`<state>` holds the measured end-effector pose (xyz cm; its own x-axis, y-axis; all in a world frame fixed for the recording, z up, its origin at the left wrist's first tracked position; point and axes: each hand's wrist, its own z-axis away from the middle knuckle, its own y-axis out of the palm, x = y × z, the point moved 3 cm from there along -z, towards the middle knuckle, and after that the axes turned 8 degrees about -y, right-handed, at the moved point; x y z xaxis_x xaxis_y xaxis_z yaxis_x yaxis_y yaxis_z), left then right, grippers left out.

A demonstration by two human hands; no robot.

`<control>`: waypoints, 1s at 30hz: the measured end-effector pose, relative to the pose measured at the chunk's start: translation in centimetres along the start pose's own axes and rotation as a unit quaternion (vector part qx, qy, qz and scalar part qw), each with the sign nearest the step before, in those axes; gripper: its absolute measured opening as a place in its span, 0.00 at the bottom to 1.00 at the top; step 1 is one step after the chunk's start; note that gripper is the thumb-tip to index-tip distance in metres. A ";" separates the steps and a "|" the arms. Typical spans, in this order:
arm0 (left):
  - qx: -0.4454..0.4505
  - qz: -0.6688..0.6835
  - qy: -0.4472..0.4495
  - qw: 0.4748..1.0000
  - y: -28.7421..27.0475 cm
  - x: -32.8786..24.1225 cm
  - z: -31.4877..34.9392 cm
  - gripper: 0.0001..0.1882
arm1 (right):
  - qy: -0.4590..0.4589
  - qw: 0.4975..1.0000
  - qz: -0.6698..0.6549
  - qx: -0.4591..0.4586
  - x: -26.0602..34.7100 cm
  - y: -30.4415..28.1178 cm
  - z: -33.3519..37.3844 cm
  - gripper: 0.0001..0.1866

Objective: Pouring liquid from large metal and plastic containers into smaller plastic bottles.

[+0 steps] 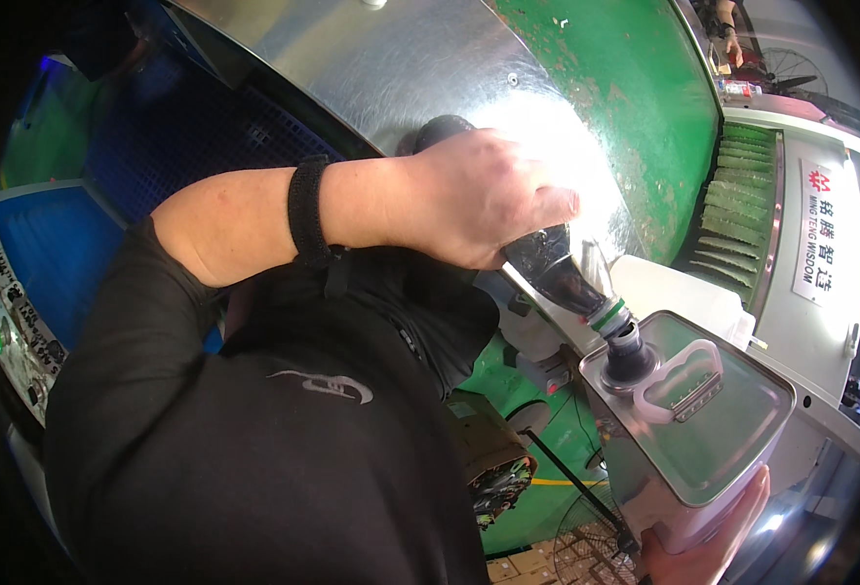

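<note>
My left hand point(493, 190), a black strap on its wrist, is closed around a black tool point(552, 268) that looks like a hand-held driver with a green ring near its tip. The tool's dark socket end point(629, 353) sits over the round spout at one corner of a rectangular metal can point(732, 419). A pale plastic carry handle point(679, 382) stands on the can's top beside the socket. My right hand point(708, 536) lies along the can's near side, fingers stretched out straight against the wall. Its thumb side is partly hidden by the can.
A shiny metal table point(352, 58) lies beyond my left hand. White containers point(688, 292) stand behind the can. At the right is a white machine point(820, 322) with a brush-like strip. A cardboard box point(493, 439) and a fan point(586, 536) stand below on the green floor.
</note>
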<state>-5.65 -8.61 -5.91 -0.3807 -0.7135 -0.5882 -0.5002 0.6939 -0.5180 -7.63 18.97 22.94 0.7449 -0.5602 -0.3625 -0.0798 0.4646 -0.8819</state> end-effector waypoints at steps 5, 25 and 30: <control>0.005 -0.005 -0.003 1.000 -0.1 0.0 0.0 0.29 | 0.003 1.000 0.003 0.007 -0.1 0.0 0.1 0.62; -0.016 0.000 0.007 1.000 -0.5 -0.1 0.0 0.28 | 0.011 1.000 0.015 0.011 0.2 -0.4 -0.1 0.63; 0.009 -0.012 0.002 1.000 -0.4 0.0 0.0 0.29 | -0.010 1.000 0.018 0.007 0.1 -0.4 0.0 0.63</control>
<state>-5.41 -8.89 -5.72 -0.3719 -0.7302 -0.5731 -0.4949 0.6783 -0.5431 -7.52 18.74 23.28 0.7547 -0.5296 -0.3872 -0.0965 0.4941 -0.8640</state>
